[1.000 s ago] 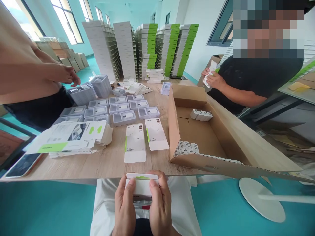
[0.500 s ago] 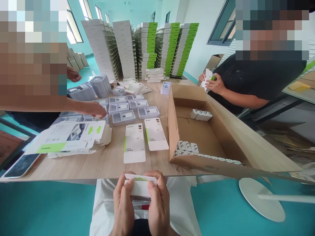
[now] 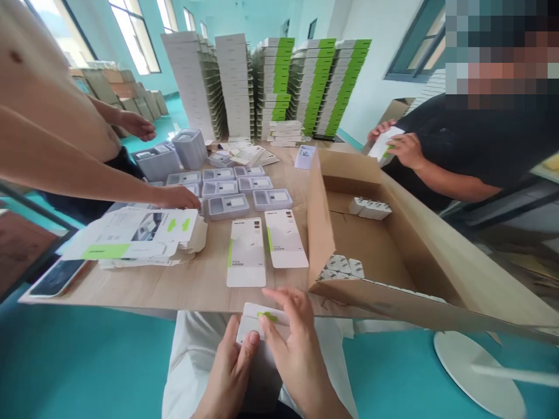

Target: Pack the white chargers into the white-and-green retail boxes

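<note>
Over my lap, a white carton [image 3: 250, 317] with a green patch on its end flap is tilted up. My left hand [image 3: 230, 366] is closed around its left side, with the thumb on the front face. My right hand [image 3: 299, 349] has its fingers apart. Its thumb touches the flap by the green patch, while the index finger stretches out above the flap's edge. Part of the carton is hidden behind both hands. On the table just ahead lie two flat white cartons [image 3: 246, 256] with green side stripes.
Plastic trays [image 3: 228, 205] holding small white pieces cover the table's middle left, where a co-worker's hand [image 3: 181, 198] reaches in. A stack of flattened cartons [image 3: 117, 230] and a phone [image 3: 59, 278] lie left. An open cardboard box [image 3: 321, 227] stands right. Another person's hands [image 3: 408, 150] hold a carton.
My right hand has let go of the carton's right side and lifted, spreading its fingers over the flap. The carton has turned slightly. My view has shifted a little left.
</note>
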### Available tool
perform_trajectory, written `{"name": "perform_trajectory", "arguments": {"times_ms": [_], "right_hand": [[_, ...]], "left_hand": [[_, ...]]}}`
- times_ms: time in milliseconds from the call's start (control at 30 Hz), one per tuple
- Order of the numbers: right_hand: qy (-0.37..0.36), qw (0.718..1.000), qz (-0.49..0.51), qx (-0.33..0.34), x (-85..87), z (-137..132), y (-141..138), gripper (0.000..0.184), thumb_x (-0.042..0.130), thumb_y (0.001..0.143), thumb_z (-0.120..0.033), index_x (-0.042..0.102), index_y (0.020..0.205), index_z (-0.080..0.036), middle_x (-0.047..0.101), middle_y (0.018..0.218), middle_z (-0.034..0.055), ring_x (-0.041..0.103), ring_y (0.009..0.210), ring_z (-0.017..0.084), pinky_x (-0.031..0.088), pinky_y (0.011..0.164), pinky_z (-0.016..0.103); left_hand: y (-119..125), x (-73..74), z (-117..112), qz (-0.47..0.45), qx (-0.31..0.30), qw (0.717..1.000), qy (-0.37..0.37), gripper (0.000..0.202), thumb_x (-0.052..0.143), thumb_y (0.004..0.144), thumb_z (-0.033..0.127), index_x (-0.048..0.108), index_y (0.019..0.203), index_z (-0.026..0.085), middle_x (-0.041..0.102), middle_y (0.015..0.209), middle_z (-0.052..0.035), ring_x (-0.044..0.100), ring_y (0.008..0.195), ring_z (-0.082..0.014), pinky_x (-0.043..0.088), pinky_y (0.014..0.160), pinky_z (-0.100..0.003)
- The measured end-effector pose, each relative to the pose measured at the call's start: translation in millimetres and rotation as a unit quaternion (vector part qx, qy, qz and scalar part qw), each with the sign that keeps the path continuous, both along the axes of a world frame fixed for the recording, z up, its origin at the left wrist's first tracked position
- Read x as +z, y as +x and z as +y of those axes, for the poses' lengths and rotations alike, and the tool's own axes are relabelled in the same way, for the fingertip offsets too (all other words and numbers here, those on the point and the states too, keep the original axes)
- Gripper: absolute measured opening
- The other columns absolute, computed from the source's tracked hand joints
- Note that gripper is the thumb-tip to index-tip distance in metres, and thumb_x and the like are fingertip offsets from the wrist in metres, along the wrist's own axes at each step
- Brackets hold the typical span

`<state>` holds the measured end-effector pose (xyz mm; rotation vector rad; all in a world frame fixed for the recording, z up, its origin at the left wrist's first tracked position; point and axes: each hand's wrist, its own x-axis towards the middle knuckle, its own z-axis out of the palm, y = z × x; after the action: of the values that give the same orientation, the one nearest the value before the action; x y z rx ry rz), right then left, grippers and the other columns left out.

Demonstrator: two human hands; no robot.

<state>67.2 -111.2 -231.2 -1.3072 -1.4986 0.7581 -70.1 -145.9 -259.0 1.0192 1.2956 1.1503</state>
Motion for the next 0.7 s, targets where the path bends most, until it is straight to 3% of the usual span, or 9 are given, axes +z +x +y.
{"name": "perform_trajectory", "arguments": {"times_ms": [100, 200, 400, 533, 700], "right_hand": [[0.143, 0.974, -0.148, 0.097, -2.9, 0.2, 2.9, 0.029, 0.056, 0.098, -0.011, 0.075, 0.109, -0.031, 0.075, 0.1, 0.0029, 0.065, 0.088, 0.022, 0.045, 0.083, 0.036], [0.189, 0.957, -0.182, 0.125, -2.8, -2.8, 1.6, 0.026, 0.049, 0.106, -0.013, 0.071, 0.101, -0.026, 0.077, 0.092, -0.0016, 0.066, 0.081, 0.017, 0.036, 0.086, 0.034], [0.17, 0.96, -0.2, 0.101, 0.9, -16.1, 1.1, 0.034, 0.04, 0.113, -0.025, 0.071, 0.101, -0.024, 0.078, 0.096, -0.0011, 0.068, 0.086, 0.016, 0.029, 0.093, 0.033], [0.142, 0.952, -0.242, 0.123, 1.6, -23.2, 5.6, 0.031, 0.042, 0.112, -0.024, 0.071, 0.12, -0.025, 0.076, 0.103, 0.0011, 0.067, 0.093, 0.018, 0.031, 0.094, 0.032], [0.151, 0.949, -0.256, 0.104, -3.3, -28.0, 7.0, 0.031, 0.041, 0.112, -0.023, 0.07, 0.122, -0.025, 0.075, 0.103, 0.0013, 0.066, 0.098, 0.019, 0.031, 0.094, 0.032]], "left_hand": [[-3.9, -11.1, -4.5, 0.03, 0.007, 1.0, 0.002, 0.044, 0.058, 0.096, 0.063, 0.068, 0.111, 0.023, 0.077, 0.1, -0.0063, 0.069, 0.086, -0.023, 0.059, 0.087, -0.036], [-5.8, -21.3, -9.4, 0.036, 0.008, 0.999, 0.004, 0.043, 0.055, 0.099, 0.062, 0.065, 0.109, 0.022, 0.074, 0.102, -0.0063, 0.068, 0.091, -0.0223, 0.058, 0.086, -0.034], [-4.8, -30.3, -18.9, 0.024, -0.01, 0.999, -0.029, 0.047, 0.049, 0.1, 0.065, 0.061, 0.112, 0.021, 0.073, 0.102, -0.0063, 0.066, 0.085, -0.0204, 0.055, 0.083, -0.034], [1.8, -21.5, -18.4, 0.014, 0.011, 0.998, -0.058, 0.057, 0.051, 0.093, 0.075, 0.061, 0.109, 0.021, 0.074, 0.099, -0.0072, 0.066, 0.088, -0.0224, 0.054, 0.086, -0.036], [9.5, -11.9, -17.7, 0.025, 0.019, 0.996, -0.08, 0.065, 0.052, 0.087, 0.084, 0.061, 0.104, 0.022, 0.072, 0.093, -0.0062, 0.064, 0.087, -0.0224, 0.055, 0.087, -0.036]]}}
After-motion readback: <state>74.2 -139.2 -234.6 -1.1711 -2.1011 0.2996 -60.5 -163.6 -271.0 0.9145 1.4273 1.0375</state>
